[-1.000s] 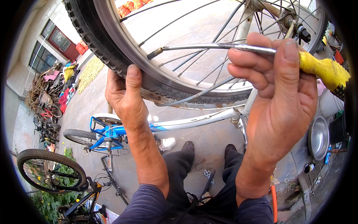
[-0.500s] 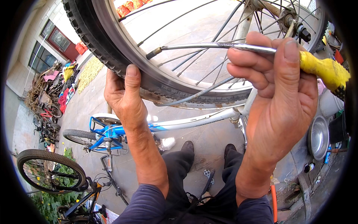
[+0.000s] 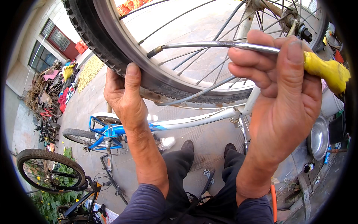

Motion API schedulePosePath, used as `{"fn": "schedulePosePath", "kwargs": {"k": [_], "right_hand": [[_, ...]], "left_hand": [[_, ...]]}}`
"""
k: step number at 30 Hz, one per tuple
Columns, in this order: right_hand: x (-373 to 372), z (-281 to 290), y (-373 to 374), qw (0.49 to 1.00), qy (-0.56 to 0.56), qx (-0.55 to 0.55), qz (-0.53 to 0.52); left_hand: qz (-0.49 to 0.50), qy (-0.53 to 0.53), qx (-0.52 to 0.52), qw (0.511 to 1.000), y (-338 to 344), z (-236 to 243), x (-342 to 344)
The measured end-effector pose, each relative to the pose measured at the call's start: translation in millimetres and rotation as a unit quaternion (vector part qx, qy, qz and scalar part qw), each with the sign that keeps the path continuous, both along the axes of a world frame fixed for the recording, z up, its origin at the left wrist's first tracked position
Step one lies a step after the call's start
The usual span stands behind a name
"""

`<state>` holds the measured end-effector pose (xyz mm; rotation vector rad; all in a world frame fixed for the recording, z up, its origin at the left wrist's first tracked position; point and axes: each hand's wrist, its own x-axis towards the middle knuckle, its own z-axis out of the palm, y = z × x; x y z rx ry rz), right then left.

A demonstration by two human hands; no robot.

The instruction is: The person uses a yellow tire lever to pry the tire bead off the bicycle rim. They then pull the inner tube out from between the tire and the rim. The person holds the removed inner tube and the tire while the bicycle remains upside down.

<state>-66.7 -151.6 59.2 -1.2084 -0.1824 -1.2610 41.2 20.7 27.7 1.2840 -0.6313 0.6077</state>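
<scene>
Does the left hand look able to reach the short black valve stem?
Probably yes: the left hand holds the black rubber tyre near the valve stem, though a slim silver metal shaft ends there.

The right hand (image 3: 285, 99) and yellow handle (image 3: 327, 71) have shifted slightly rightward

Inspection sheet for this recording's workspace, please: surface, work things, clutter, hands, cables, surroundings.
Surface: grey paved ground.
Work things: knobbly tire on a spoked rim; yellow-handled tool, its shaft tip at the valve stem.
Clutter: silver wrench between the legs; metal basin at right.
Hands: left hand grips the tire; right hand holds the tool.
Cables: thin dark cables on the bicycle at lower left.
Surroundings: piled cloth and a red-brown door at left.
</scene>
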Motion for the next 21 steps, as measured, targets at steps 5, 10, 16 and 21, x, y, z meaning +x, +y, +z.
{"fn": "schedulePosePath", "kwargs": {"k": [5, 10, 16, 21], "right_hand": [[-0.3, -3.0, -6.2, 0.999, -0.006, -0.034, 0.005], [-0.2, -2.1, -4.3, 0.999, 0.001, -0.035, -0.005], [0.3, -3.4, -6.4, 0.999, -0.001, -0.048, -0.007], [0.2, -4.0, -7.1, 0.999, -0.004, -0.044, 0.003]], "left_hand": [[-0.007, -0.005, -0.005, 1.0, -0.6, 0.0, 1.3], [-0.001, 0.002, -0.011, 1.0, -2.5, 1.5, 0.2], [-0.004, 0.004, -0.015, 1.0, -2.1, 1.2, 0.4], [-0.013, 0.003, -0.023, 1.0, -3.3, 2.2, -0.9]]}}
